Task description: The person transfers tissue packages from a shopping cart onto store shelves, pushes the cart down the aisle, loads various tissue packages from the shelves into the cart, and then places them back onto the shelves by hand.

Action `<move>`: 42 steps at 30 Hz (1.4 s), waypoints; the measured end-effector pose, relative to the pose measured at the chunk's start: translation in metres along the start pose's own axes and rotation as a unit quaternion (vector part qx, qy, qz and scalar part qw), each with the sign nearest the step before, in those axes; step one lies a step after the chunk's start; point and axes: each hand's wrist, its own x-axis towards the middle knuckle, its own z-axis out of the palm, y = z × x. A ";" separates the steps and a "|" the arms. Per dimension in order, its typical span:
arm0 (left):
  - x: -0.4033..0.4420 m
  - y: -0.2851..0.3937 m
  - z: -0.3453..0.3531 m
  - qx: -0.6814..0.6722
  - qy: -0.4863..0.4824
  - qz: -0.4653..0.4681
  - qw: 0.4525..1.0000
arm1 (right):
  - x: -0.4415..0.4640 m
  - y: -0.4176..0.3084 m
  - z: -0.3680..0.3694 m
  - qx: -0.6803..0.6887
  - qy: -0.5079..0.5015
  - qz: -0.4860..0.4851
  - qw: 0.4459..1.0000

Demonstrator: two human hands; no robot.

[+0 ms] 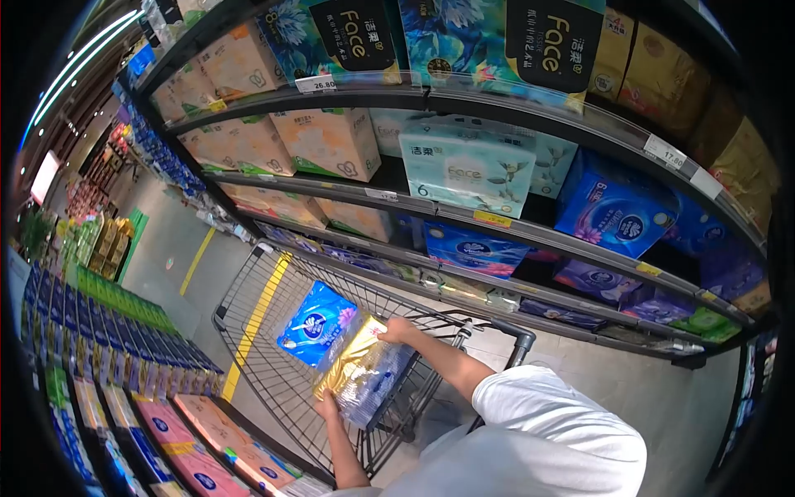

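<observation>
A gold tissue pack (356, 354) in shiny clear wrap, with blue at its near side, is over the shopping cart (444, 333). My left hand (327, 404) grips its near left edge, fingers partly hidden under the wrap. At the upper right corner, my right hand (399, 330) is closed on the same pack. A blue tissue pack (317, 321) lies in the wire basket, just beyond the gold one. I cannot tell whether the gold pack rests on the basket floor.
Long shelves (464, 103) of tissue packs run along the right and far side, with price tags on their edges. More packs fill a low display (190, 439) on the left. A yellow floor line (197, 261) marks the aisle at the far left.
</observation>
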 end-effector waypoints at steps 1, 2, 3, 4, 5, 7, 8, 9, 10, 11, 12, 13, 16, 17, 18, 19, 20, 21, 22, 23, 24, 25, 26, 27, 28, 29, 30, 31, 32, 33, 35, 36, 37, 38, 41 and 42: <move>-0.006 -0.004 0.003 -0.020 -0.009 0.037 0.999 | -0.006 0.004 -0.003 0.002 0.022 -0.012 1.000; -0.013 -0.009 0.004 -0.039 -0.016 0.073 0.996 | -0.013 0.009 -0.006 0.005 0.044 -0.024 0.999; -0.024 -0.006 0.006 -0.041 -0.007 0.070 0.997 | -0.019 0.014 -0.009 0.001 0.036 -0.030 0.999; -0.038 0.003 0.009 -0.037 -0.034 0.044 0.998 | -0.024 0.020 -0.013 0.003 0.038 -0.029 0.999; -0.057 0.010 0.011 -0.033 -0.061 0.018 0.997 | -0.030 0.026 -0.017 0.006 0.040 -0.028 0.999; -0.095 0.022 0.018 -0.033 -0.058 0.004 0.998 | -0.047 0.034 -0.030 -0.022 0.032 -0.017 0.999; -0.115 0.029 0.020 -0.025 -0.064 -0.009 0.998 | -0.058 0.040 -0.038 -0.024 0.030 -0.025 0.999; -0.140 0.039 0.024 0.000 -0.063 -0.026 0.998 | -0.066 0.046 -0.043 -0.025 0.024 -0.016 0.999; -0.152 0.038 0.027 0.001 -0.056 -0.021 0.998 | -0.073 0.051 -0.048 -0.024 0.020 -0.006 1.000; -0.162 0.037 0.028 0.000 -0.061 -0.032 0.998 | -0.082 0.057 -0.051 -0.026 0.056 -0.009 0.998; -0.174 0.035 0.030 0.000 -0.067 -0.045 0.997 | -0.086 0.065 -0.051 -0.022 0.054 -0.014 0.998; -0.187 0.038 0.034 0.031 -0.036 -0.056 0.997 | -0.087 0.073 -0.052 -0.028 0.054 -0.012 0.998; -0.202 0.021 0.041 0.015 -0.038 -0.059 0.997 | -0.094 0.091 -0.056 -0.032 0.050 -0.005 0.998; -0.201 0.012 0.040 0.015 -0.061 -0.063 0.996 | -0.100 0.095 -0.061 -0.028 0.047 -0.007 0.998; -0.206 0.010 0.041 0.017 -0.064 -0.060 0.996 | -0.107 0.098 -0.068 -0.025 0.044 -0.007 0.999; -0.209 0.007 0.044 0.008 -0.054 -0.066 0.996 | -0.113 0.099 -0.076 -0.035 -0.007 0.008 0.999; -0.210 0.005 0.047 -0.001 -0.044 -0.073 0.996 | -0.115 0.102 -0.079 -0.032 -0.003 0.009 0.999; -0.215 0.009 0.051 0.016 -0.035 -0.071 0.997 | -0.117 0.104 -0.080 -0.042 0.000 0.005 0.999; -0.215 0.009 0.053 0.017 -0.038 -0.069 0.997 | -0.118 0.105 -0.080 -0.053 0.003 0.001 0.999; -0.215 0.009 0.054 0.018 -0.046 -0.068 0.996 | -0.119 0.107 -0.079 -0.051 0.006 0.003 0.999; -0.214 0.011 0.055 0.020 -0.055 -0.067 0.996 | -0.119 0.108 -0.079 -0.046 0.007 -0.003 0.999; -0.213 0.013 0.058 0.020 -0.061 -0.065 0.996 | -0.118 0.110 -0.080 -0.042 0.010 -0.006 0.999; -0.213 0.013 0.061 0.025 -0.048 -0.066 0.996 | -0.118 0.112 -0.080 -0.042 0.016 -0.001 0.999; -0.212 0.012 0.063 0.031 -0.035 -0.067 0.997 | -0.119 0.113 -0.080 -0.037 0.039 -0.010 0.999; -0.207 0.008 0.062 0.032 -0.043 -0.067 0.996 | -0.120 0.114 -0.079 -0.031 0.063 -0.018 0.997; -0.201 0.002 0.060 0.025 -0.049 -0.065 0.996 | -0.121 0.116 -0.080 -0.026 0.074 -0.020 0.997; -0.200 0.003 0.063 0.016 -0.056 -0.063 0.996 | -0.121 0.118 -0.080 -0.026 0.079 -0.012 0.996; -0.203 0.006 0.069 0.014 -0.032 -0.056 0.998 | -0.119 0.119 -0.081 -0.025 0.056 -0.010 0.998; -0.198 0.006 0.071 0.012 -0.040 -0.057 0.998 | -0.118 0.120 -0.082 -0.025 0.033 -0.008 0.999; -0.195 0.007 0.069 0.014 -0.050 -0.054 0.997 | -0.123 0.118 -0.084 -0.017 0.045 -0.005 0.999; -0.190 0.007 0.069 0.003 -0.060 -0.057 0.997 | -0.127 0.116 -0.088 -0.021 0.049 -0.005 0.999; -0.185 0.006 0.070 0.001 -0.065 -0.057 0.996 | -0.126 0.116 -0.089 -0.022 0.051 -0.007 0.998; -0.181 0.005 0.072 -0.007 -0.057 -0.040 0.998 | -0.122 0.118 -0.085 -0.026 0.079 -0.019 0.996; -0.176 0.003 0.073 -0.015 -0.048 -0.023 0.998 | -0.118 0.119 -0.084 -0.027 0.081 -0.015 0.996; -0.177 0.029 0.065 -0.029 -0.106 0.009 0.994 | -0.123 0.114 -0.088 0.032 0.152 -0.061 0.986; -0.181 0.045 0.068 -0.030 -0.110 0.011 0.993 | -0.132 0.105 -0.100 0.050 0.173 -0.069 0.981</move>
